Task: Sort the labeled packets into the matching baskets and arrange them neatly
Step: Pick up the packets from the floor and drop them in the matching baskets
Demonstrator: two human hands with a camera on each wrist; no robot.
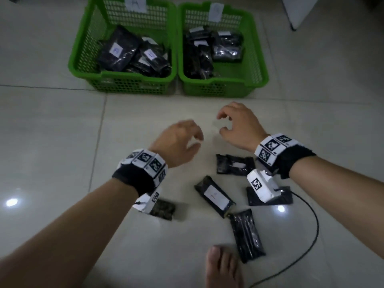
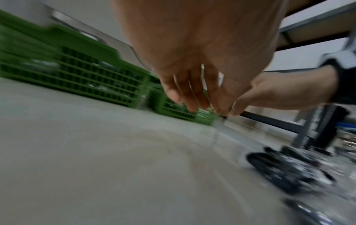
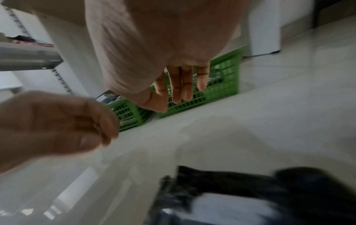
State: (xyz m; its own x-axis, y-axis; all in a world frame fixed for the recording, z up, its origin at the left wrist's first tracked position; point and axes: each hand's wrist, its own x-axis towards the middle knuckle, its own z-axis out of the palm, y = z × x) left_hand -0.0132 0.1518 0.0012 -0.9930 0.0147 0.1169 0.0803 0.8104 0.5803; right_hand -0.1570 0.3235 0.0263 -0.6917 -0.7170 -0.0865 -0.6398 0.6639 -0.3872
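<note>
Both hands empty, fingers loosely curled: left hand (image 1: pixel 178 140) and right hand (image 1: pixel 239 125) hover over bare floor (image 1: pixel 52 132), between the loose packets (image 1: pixel 214 196) and the baskets. Basket A (image 1: pixel 83 65) and second basket (image 1: pixel 257 65) sit side by side beyond the hands, each holding black packets.

1. A glossy pale tiled floor (image 1: pixel 52 125) with thin grout lines reflects bright spots of overhead light.
2. A metal shelving frame (image 2: pixel 308 129) stands at the side.
3. A white panel (image 1: pixel 299 11) leans far right.
</note>
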